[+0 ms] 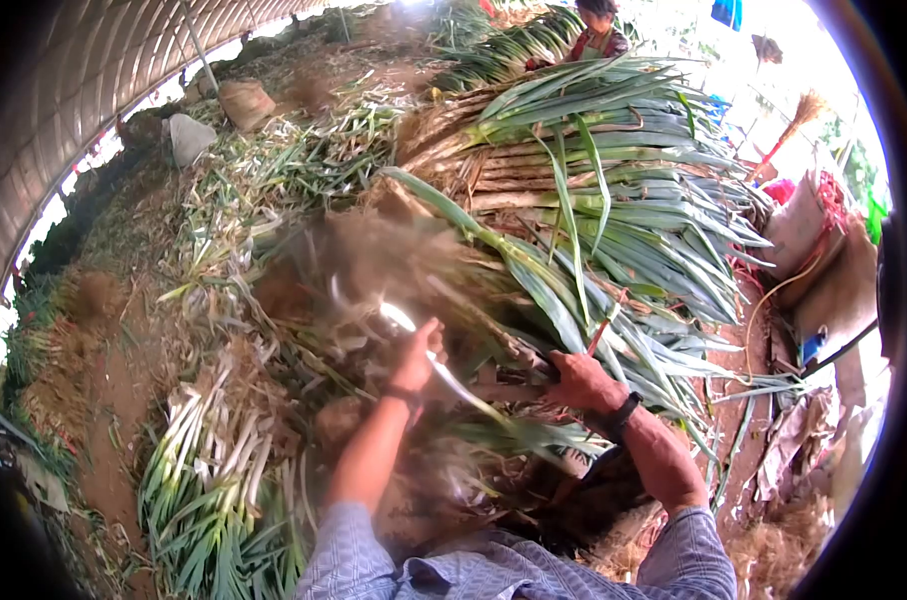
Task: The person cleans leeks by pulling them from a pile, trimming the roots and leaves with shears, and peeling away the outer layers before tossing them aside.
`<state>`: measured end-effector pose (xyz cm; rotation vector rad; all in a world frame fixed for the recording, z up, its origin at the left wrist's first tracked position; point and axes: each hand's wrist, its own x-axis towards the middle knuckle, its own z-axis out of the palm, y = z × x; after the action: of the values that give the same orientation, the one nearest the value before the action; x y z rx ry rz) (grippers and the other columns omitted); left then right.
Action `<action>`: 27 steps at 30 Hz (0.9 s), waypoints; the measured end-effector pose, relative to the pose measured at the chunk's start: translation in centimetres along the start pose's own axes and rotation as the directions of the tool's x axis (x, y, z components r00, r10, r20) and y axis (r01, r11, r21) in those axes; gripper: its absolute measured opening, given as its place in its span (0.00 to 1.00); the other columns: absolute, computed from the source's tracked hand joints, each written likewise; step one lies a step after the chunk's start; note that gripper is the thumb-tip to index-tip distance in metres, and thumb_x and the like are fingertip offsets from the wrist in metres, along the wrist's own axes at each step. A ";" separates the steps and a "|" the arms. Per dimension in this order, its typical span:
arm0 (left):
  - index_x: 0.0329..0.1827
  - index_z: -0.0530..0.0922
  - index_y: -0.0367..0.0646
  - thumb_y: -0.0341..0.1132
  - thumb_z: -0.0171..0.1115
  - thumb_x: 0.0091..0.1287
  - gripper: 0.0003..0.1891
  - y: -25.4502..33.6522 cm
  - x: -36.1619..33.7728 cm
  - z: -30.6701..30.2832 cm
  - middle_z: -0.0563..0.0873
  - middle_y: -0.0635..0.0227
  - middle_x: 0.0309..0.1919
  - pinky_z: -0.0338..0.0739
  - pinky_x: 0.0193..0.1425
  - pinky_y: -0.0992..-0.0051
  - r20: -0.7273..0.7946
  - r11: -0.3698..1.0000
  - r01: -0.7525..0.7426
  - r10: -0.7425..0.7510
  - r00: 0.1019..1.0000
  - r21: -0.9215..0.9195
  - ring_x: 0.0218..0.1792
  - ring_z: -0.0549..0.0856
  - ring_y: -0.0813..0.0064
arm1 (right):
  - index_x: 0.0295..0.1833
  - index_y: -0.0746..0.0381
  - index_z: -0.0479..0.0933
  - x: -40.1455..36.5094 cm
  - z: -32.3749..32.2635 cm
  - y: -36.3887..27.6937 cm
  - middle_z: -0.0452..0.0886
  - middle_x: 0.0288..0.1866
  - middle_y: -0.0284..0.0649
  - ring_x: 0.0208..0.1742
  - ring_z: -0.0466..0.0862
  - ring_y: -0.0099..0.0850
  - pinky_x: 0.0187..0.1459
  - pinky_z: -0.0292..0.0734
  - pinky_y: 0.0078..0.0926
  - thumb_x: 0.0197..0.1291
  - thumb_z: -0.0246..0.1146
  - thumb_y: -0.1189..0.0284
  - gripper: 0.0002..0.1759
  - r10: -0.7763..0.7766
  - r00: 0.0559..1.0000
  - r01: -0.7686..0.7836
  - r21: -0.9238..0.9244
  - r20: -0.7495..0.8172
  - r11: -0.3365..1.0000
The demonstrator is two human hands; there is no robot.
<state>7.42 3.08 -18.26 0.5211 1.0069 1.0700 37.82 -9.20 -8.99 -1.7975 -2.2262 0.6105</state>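
Note:
My left hand (416, 358) is closed round a bright white leek stalk (462, 392), peeled-looking, which slants down to the right. To its right, my right hand (584, 382) has its fingers wrapped round the brownish stem of an unpeeled leek (502, 338), at the near edge of the large leek pile (574, 190). The pile's roots point left and its long green leaves fan to the right. A thin reddish stick (600, 334) stands up by my right fingers. A smear on the lens blurs the area above my left hand.
Cleaned leeks (219, 450) lie in a heap at lower left, white ends up. Leaf trimmings (274, 180) cover the ground beyond. Two sacks (247, 104) stand at back left. Another person (601, 32) is behind the pile. Cloth and sacking (814, 255) line the right side.

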 end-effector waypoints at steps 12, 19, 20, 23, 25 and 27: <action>0.52 0.80 0.43 0.43 0.62 0.73 0.13 -1.9 1.7 3.6 0.87 0.65 0.42 0.77 0.27 0.71 -0.047 0.993 0.005 0.001 0.999 0.122 0.31 0.82 0.74 | 0.44 0.63 0.81 -2.4 -2.0 1.0 0.85 0.35 0.54 0.40 0.85 0.56 0.42 0.79 0.52 0.61 0.68 0.53 0.22 0.053 0.997 -0.054 0.016 0.056 0.998; 0.35 0.78 0.47 0.46 0.66 0.70 0.12 -1.3 2.6 5.1 0.73 0.72 0.15 0.65 0.15 0.73 -0.199 0.989 -0.062 0.088 0.976 0.131 0.11 0.71 0.76 | 0.42 0.65 0.80 -3.2 -2.7 2.3 0.83 0.34 0.56 0.39 0.83 0.56 0.40 0.77 0.46 0.58 0.67 0.64 0.14 0.073 0.994 -0.075 0.021 0.079 0.997; 0.37 0.78 0.46 0.42 0.65 0.70 0.10 -1.0 2.8 5.3 0.73 0.72 0.15 0.66 0.14 0.72 -0.202 0.989 -0.066 0.093 0.975 0.136 0.11 0.71 0.75 | 0.41 0.65 0.80 -3.3 -2.6 2.4 0.83 0.34 0.55 0.38 0.83 0.55 0.40 0.77 0.46 0.58 0.67 0.64 0.15 0.052 0.996 -0.053 0.013 0.070 0.999; 0.36 0.79 0.45 0.40 0.68 0.67 0.10 -0.2 3.2 5.5 0.72 0.75 0.17 0.63 0.13 0.73 -0.216 0.982 -0.087 0.123 0.969 0.167 0.12 0.69 0.77 | 0.42 0.65 0.80 -3.6 -4.0 1.6 0.83 0.33 0.54 0.37 0.83 0.54 0.40 0.77 0.46 0.58 0.68 0.61 0.17 0.003 0.985 -0.026 0.132 0.174 0.991; 0.35 0.79 0.46 0.42 0.71 0.65 0.11 0.3 4.1 5.4 0.72 0.77 0.18 0.61 0.14 0.74 -0.207 0.979 -0.049 0.090 0.974 0.196 0.13 0.68 0.79 | 0.44 0.64 0.81 -3.5 -3.4 2.8 0.84 0.34 0.53 0.38 0.84 0.53 0.40 0.78 0.46 0.57 0.70 0.62 0.17 0.004 0.992 -0.019 0.120 0.123 0.993; 0.33 0.79 0.49 0.47 0.74 0.63 0.14 0.1 4.6 5.3 0.70 0.80 0.18 0.59 0.15 0.76 -0.198 0.975 -0.068 0.111 0.974 0.212 0.14 0.66 0.82 | 0.47 0.62 0.82 -3.2 -3.8 3.5 0.85 0.37 0.54 0.42 0.85 0.54 0.43 0.79 0.48 0.57 0.70 0.63 0.17 0.069 0.989 -0.080 0.086 0.134 0.993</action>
<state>12.54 7.85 -17.57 0.6357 1.2977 1.1247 43.23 -11.04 -6.82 -1.8515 -2.1810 0.8537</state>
